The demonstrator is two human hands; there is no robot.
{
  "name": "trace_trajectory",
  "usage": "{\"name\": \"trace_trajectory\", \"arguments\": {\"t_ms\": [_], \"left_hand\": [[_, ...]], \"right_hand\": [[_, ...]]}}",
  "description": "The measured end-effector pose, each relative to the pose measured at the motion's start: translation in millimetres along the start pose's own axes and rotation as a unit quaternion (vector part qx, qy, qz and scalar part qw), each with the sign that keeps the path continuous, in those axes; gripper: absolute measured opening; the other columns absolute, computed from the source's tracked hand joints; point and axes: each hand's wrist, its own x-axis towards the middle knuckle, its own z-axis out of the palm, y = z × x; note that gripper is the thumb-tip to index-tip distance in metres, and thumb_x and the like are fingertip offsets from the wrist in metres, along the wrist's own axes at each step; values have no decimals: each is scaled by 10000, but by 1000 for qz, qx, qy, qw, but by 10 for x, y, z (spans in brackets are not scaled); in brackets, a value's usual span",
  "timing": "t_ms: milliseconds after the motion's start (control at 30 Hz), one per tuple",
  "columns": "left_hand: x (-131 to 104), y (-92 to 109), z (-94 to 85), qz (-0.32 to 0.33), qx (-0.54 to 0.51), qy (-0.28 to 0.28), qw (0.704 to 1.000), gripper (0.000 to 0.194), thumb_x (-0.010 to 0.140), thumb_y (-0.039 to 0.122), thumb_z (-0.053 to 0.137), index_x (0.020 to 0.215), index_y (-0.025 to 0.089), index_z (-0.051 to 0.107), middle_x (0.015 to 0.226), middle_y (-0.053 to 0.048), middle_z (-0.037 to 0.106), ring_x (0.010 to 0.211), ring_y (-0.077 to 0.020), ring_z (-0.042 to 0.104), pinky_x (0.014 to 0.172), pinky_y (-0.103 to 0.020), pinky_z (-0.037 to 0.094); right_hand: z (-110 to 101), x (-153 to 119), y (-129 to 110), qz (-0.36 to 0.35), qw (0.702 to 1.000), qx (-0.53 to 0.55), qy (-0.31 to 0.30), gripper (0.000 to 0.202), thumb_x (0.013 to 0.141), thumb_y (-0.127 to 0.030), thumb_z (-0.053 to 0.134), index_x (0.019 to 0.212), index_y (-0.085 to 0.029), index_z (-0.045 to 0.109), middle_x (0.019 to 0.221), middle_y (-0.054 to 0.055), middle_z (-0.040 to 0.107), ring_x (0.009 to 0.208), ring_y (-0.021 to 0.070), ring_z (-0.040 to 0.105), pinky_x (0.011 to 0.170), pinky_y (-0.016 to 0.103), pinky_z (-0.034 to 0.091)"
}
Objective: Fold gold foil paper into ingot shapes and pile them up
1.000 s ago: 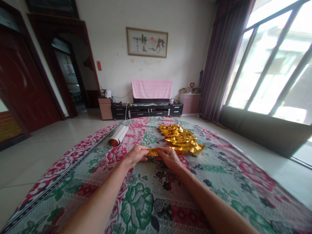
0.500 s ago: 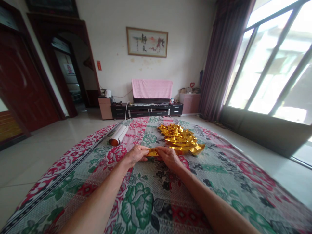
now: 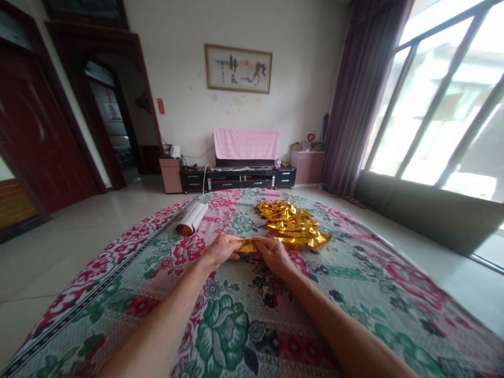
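A small strip of shiny gold foil paper (image 3: pixel 248 245) is stretched between my two hands, just over the flowered cloth. My left hand (image 3: pixel 221 250) pinches its left end, fingers closed. Its right end sits in the closed fingers of my right hand (image 3: pixel 274 253). Just beyond my right hand lies a pile of folded gold foil pieces (image 3: pixel 293 223), pointed at their ends and overlapping in rows. Left of the pile, past my left hand, rests a roll of sheets (image 3: pixel 192 219), white outside and gold-orange inside.
A flowered cloth (image 3: pixel 224 331) in red, green and grey covers the rounded surface before me. Across the floor stands a low black cabinet (image 3: pixel 228 181) with a pink cloth (image 3: pixel 246 143) above it. A large window (image 3: pixel 444 105) is on the right.
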Motion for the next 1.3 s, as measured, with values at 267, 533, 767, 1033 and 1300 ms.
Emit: {"name": "trace_trajectory", "arguments": {"t_ms": [267,533,767,1033,1300], "left_hand": [[18,-29,-1,0,-4,2,1000,248,684,218,572,878,133,700,756,-39,666,636,-92,543,531,-180,437],[36,-52,-8,1,-8,-5,1000,258,672,230,590,884,129,698,746,-38,667,629,-93,548,515,-173,437],[17,-31,-5,6,-9,-5,1000,258,678,226,583,886,128,698,758,-43,670,641,-96,555,522,-174,441],[40,-48,12,12,8,5,1000,252,683,207,558,876,136,704,741,-36,672,615,-93,553,510,-173,440],[66,-47,46,22,65,30,997,290,686,190,528,916,148,700,732,-29,680,628,-113,572,507,-181,442]], "right_hand": [[6,0,-18,0,1000,3,-4,322,775,-345,472,930,-163,687,747,8,639,622,128,572,572,224,478],[1,-4,-20,-8,1000,-3,-7,316,778,-332,462,918,-161,687,729,3,632,610,118,555,544,199,448],[6,-13,-56,-1,1000,12,-12,318,773,-334,470,915,-149,686,711,2,624,594,111,550,542,194,442],[1,5,15,-12,1000,-1,-9,324,783,-336,464,944,-159,682,754,9,634,633,126,563,568,216,471],[-3,14,60,-26,999,-44,-2,324,789,-320,453,972,-176,677,744,2,637,623,122,570,565,212,475]]}}
